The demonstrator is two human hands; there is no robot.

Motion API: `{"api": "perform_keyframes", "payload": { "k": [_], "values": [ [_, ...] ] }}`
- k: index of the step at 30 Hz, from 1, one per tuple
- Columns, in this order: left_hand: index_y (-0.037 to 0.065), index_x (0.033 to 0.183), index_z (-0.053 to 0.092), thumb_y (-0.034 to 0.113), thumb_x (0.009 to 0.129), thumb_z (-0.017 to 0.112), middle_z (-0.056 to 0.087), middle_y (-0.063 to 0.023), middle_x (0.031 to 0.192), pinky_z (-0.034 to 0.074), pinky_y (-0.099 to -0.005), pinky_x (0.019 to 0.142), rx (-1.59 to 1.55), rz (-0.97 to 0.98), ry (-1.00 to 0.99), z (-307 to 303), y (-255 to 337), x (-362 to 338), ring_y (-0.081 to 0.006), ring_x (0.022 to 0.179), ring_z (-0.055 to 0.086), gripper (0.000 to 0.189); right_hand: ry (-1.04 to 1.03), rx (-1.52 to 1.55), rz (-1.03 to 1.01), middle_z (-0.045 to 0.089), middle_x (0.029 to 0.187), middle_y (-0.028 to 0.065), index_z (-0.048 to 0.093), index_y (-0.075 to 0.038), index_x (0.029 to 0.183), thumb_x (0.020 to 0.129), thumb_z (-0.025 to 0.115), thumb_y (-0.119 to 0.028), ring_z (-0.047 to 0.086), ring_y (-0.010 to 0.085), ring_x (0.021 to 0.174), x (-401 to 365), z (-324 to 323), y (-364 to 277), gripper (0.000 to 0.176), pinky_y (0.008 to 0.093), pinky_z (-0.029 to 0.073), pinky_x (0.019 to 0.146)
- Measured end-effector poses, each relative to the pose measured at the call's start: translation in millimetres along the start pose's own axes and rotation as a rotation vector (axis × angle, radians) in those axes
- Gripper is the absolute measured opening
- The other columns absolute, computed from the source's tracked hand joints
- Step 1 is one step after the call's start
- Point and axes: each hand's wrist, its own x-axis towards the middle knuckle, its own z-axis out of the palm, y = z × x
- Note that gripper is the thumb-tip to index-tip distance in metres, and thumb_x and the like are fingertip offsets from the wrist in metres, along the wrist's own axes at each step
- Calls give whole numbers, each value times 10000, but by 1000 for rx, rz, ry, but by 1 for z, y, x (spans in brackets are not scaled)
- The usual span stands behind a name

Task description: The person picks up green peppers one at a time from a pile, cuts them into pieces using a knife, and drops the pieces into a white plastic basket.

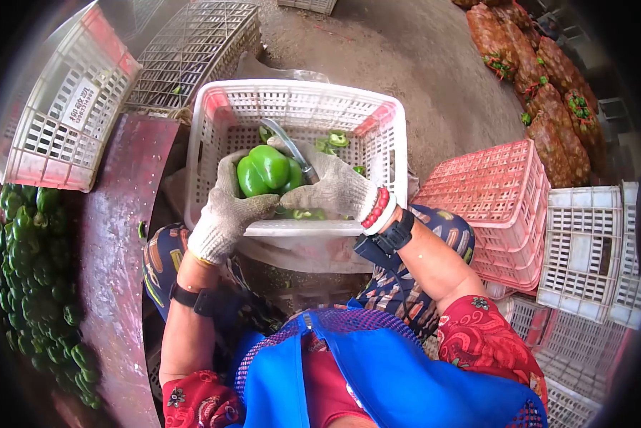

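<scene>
A large green bell pepper (262, 171) is held over the white plastic crate (299, 87) in front of me. My left hand (224, 203), in a pale knit glove, wraps round its left side, with the thumb along the bottom. In my gloved right hand (334, 187) is a knife (285, 137), its curved blade pointing up and left beyond the pepper. The right thumb reaches toward the pepper's right side. Cut green pepper pieces (337, 139) lie inside the crate, and more are partly hidden beneath my hands.
Many green peppers (38, 278) are heaped at the left, beside a worn reddish board (120, 264). A white crate (70, 107) stands upper left. Stacked pink crates (484, 192) and white crates (581, 250) are at my right. Filled net sacks (556, 135) line the upper right.
</scene>
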Motion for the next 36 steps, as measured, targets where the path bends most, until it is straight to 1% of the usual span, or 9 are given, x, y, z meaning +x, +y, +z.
{"api": "perform_keyframes", "payload": {
  "k": [7, 10, 15, 17, 21, 24, 28, 33, 36],
  "values": [
    [72, 1401, 510, 294, 739, 907, 701, -180, 1201, 537, -403, 979, 240, 55, -156, 5, 2, 10, -300, 1134, 691, 803, 8, -413, -216, 711, 1170, 95, 536, -53, 1458, 771, 924, -312, 701, 142, 905, 4, -11, 5, 830, 309, 585, 755],
    [50, 1379, 520, 278, 724, 917, 697, -145, 1173, 543, -382, 949, 14, 20, -268, 2, -14, 14, -246, 1085, 683, 800, -83, 85, 256, 711, 1133, 102, 576, -51, 1408, 751, 928, -304, 706, 162, 930, -3, -10, -32, 787, 303, 586, 777],
    [32, 1418, 484, 257, 631, 932, 625, -61, 1256, 491, -322, 1016, -678, -199, -484, -11, -15, 13, -181, 1148, 616, 933, -168, 445, 164, 693, 1035, 74, 604, -40, 1365, 755, 830, -243, 656, 111, 670, -1, -10, -16, 681, 245, 545, 512],
    [23, 1450, 466, 273, 617, 941, 619, -72, 1290, 488, -328, 1037, -751, -126, -518, -13, -26, 13, -191, 1182, 613, 991, -182, 651, 238, 667, 1206, 146, 521, -13, 1445, 714, 804, -171, 656, 230, 1025, -5, -14, -20, 800, 355, 522, 906],
    [25, 1546, 384, 241, 625, 972, 581, -86, 1412, 437, -346, 1123, -1023, -90, -534, -21, -24, 5, -205, 1295, 569, 1114, -128, 977, 138, 669, 1245, 182, 435, 45, 1498, 781, 811, -326, 741, 215, 868, -9, -7, -22, 891, 303, 626, 607],
    [38, 1583, 343, 381, 677, 963, 507, -128, 1523, 401, -414, 1189, -1077, 12, -394, -21, -16, 4, -272, 1394, 517, 1149, -87, 1084, -76, 632, 1328, 175, 276, -4, 1606, 877, 775, -340, 720, 312, 1093, -4, -16, -20, 945, 379, 595, 987],
    [69, 1542, 416, 393, 953, 729, 526, -138, 1502, 416, -463, 1176, -1426, -25, -438, -25, -22, 15, -307, 1371, 535, 740, 238, 5, 227, 685, 1033, 59, 517, -77, 1492, 933, 760, -292, 555, 56, 611, 3, -38, -30, 646, 251, 498, 557],
    [74, 1511, 440, 180, 1009, 682, 501, -127, 1489, 474, -386, 1116, -517, 288, 60, 11, -38, 30, -266, 1331, 554, 567, 133, 531, 483, 667, 849, 88, 543, -46, 1356, 1006, 661, -395, 540, 85, 488, -13, 4, -44, 509, 221, 469, 373],
    [115, 1597, 354, 0, 966, 677, 444, -120, 1549, 406, -334, 1157, -626, -15, 122, 20, 26, 20, -214, 1399, 471, 718, 184, 624, 388, 652, 841, 69, 543, -39, 1354, 989, 676, -358, 565, 90, 509, -3, 28, -33, 503, 234, 445, 348]
  ]
}}
